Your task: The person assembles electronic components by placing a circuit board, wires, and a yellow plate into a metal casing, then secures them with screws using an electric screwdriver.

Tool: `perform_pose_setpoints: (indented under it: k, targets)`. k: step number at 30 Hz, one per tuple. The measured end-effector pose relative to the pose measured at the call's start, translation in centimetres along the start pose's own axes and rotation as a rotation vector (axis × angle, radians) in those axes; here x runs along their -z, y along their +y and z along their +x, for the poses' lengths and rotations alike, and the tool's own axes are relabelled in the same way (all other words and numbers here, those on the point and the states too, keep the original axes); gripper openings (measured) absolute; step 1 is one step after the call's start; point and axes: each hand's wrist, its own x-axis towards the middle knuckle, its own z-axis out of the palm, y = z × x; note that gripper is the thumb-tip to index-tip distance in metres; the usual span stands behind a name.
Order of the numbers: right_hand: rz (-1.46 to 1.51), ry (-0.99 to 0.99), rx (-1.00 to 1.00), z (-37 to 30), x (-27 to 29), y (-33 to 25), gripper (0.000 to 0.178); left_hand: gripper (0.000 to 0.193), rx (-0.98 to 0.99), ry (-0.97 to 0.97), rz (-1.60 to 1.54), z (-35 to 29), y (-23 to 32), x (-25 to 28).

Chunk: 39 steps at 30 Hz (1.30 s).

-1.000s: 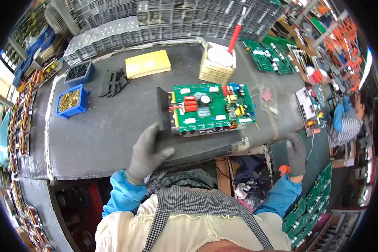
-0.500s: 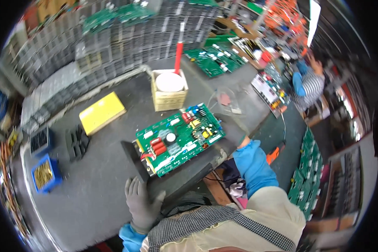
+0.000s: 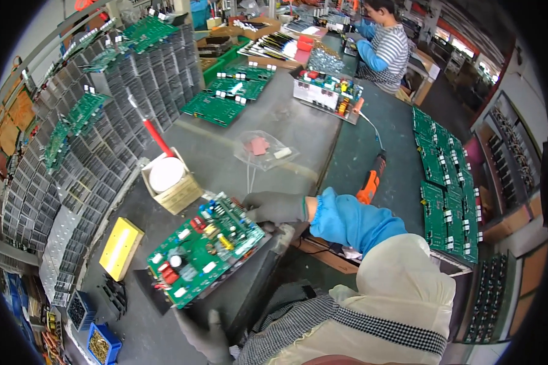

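Observation:
A green circuit board [image 3: 204,252] with red, yellow and white components lies on a dark flat base at the table's near edge. My right hand [image 3: 279,207], in a grey glove, grips the board's right end; its fingertips are partly hidden there. At the board's near left corner is my left hand [image 3: 206,338], also gloved, thumb apart and fingers stretched toward the dark base. Just beyond the board stands a small box [image 3: 178,193] holding a white round tub and a red-handled tool [image 3: 157,137].
Left of the board are a yellow block [image 3: 121,248], black plastic parts [image 3: 112,297] and a blue bin of brass-coloured pieces [image 3: 103,345]. Stacked grey metal parts [image 3: 128,91] wall the far left. An orange power tool [image 3: 371,181] lies at right. A person [image 3: 383,48] works beyond.
My view has turned right, so the table things sit further left and the other person shows more fully. My right glove now shows at the board's right end.

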Motion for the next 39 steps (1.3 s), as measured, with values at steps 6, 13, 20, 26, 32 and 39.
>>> perform_pose_setpoints:
  k: [6, 13, 20, 26, 32, 39]
  targets:
    - [-0.429, -0.105, 0.244, -0.8, 5.0, 0.9, 0.045, 0.085, 0.097, 0.059, -0.041, -1.0, -2.0, -1.9]
    - [-0.651, 0.498, 0.179, -0.6, 17.1, 0.9, 0.057, 0.081, 0.141, 0.090, -0.003, -1.2, -1.8, -2.6]
    - [-0.713, 0.495, 0.073, 6.3, 18.6, 3.3, 0.078, 0.078, 0.121, 0.116, 0.051, -1.1, -1.4, -2.5]
    - [-0.609, 0.514, 0.024, 11.0, 18.5, 2.9, 0.076, 0.077, 0.160, 0.129, 0.037, -0.5, -0.5, -2.7]
    - [-0.449, 0.534, 0.135, 14.6, 15.7, 1.6, 0.061, 0.083, 0.150, 0.155, 0.030, -0.7, -1.4, -2.5]
    - [-0.372, 0.485, 0.142, 12.4, 15.0, 0.6, 0.068, 0.082, 0.135, 0.114, 0.144, -0.9, -0.6, -1.7]
